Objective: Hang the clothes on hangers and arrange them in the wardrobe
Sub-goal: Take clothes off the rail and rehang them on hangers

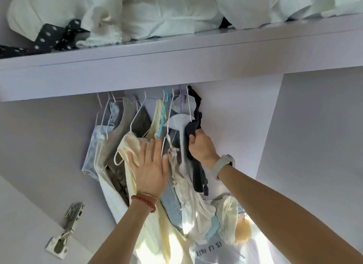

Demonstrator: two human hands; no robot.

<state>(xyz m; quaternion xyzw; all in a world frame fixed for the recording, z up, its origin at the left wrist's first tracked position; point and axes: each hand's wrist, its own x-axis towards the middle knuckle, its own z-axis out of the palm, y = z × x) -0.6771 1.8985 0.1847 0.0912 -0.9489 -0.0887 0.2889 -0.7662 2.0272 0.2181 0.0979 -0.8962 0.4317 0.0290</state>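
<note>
Right fingers [191,140] clenched round a dark top [194,126], soft knit stuff, bunched at the far right end of the row under the shelf [176,67]. Left fingers [145,151] straight and spread, left hand [151,171] flat against a cream dress [133,145], holding the hung clothes off to the left of the dark top. Right hand [202,147] just right of the row, pale watch on that wrist.

Looks like the arranging step: making a gap and seating the dark top at the end of the row. Can't tell whether its hook is on the rail yet, rail itself hidden behind the shelf edge. Next up probably: check the hook, let go, even out the spacing.

Hangers [133,118] mostly thin white wire, plus one teal. Denim, grey and cream fabrics below the shelf, all limp. White crumpled bedding [157,14] on top of the shelf, spotted dark cloth left of it.
</note>
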